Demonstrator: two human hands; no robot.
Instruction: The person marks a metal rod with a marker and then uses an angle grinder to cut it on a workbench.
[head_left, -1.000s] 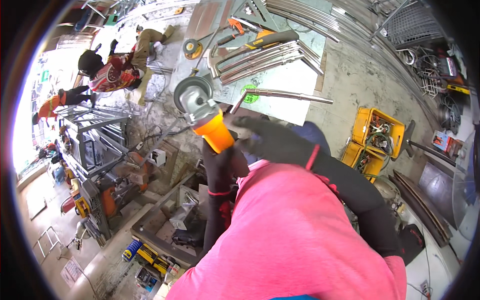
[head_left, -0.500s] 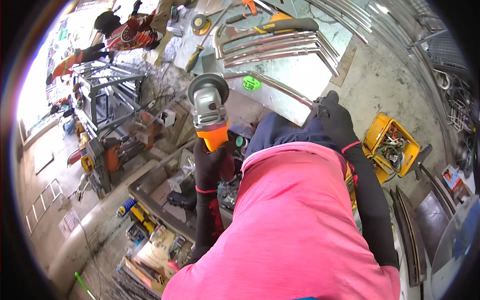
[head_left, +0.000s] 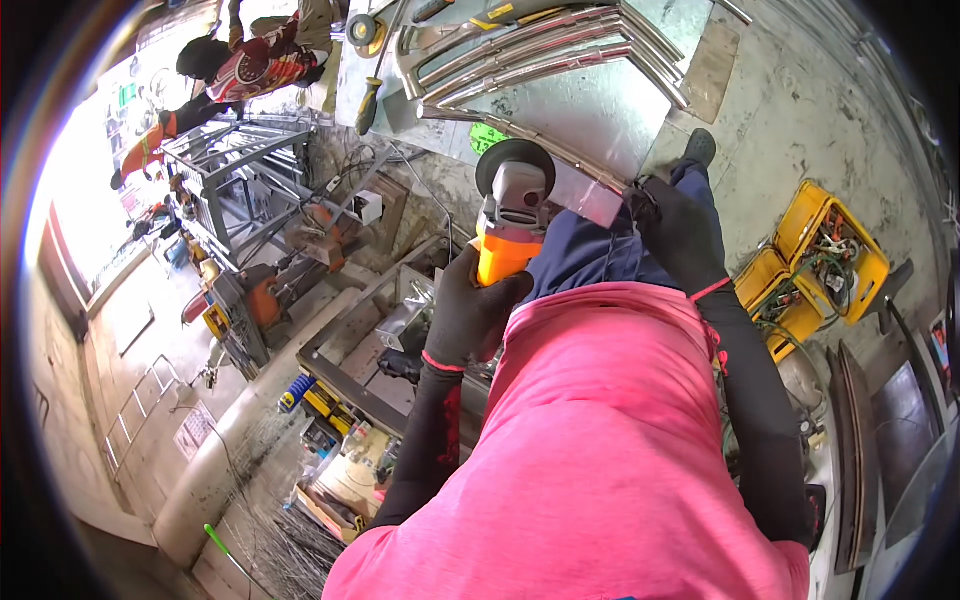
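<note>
My gloved left hand (head_left: 470,315) is wrapped round the orange body of an angle grinder (head_left: 512,215). The grinder's dark disc (head_left: 516,168) points away from me, beside a bent shiny metal tube (head_left: 540,143); I cannot tell whether they touch. At the tube's near right end, my gloved right hand (head_left: 675,225) is closed on it, its fingertips partly hidden. Under the tube lies a sheet-metal surface (head_left: 610,125) with a green sticker (head_left: 487,137), now partly behind the disc. Several similar bent tubes (head_left: 550,62) lie side by side farther off.
A hammer (head_left: 412,60), a screwdriver (head_left: 369,105) and another grinder (head_left: 365,32) lie on the sheet. Right of me sits an open yellow toolbox (head_left: 845,245) with cables. A grey metal frame (head_left: 215,175) stands at left. Another person (head_left: 265,65) crouches at far left.
My left hand has brought the grinder rightward, nearer the tube and my right hand. The view has shifted, and my right hand stays on the tube's end.
</note>
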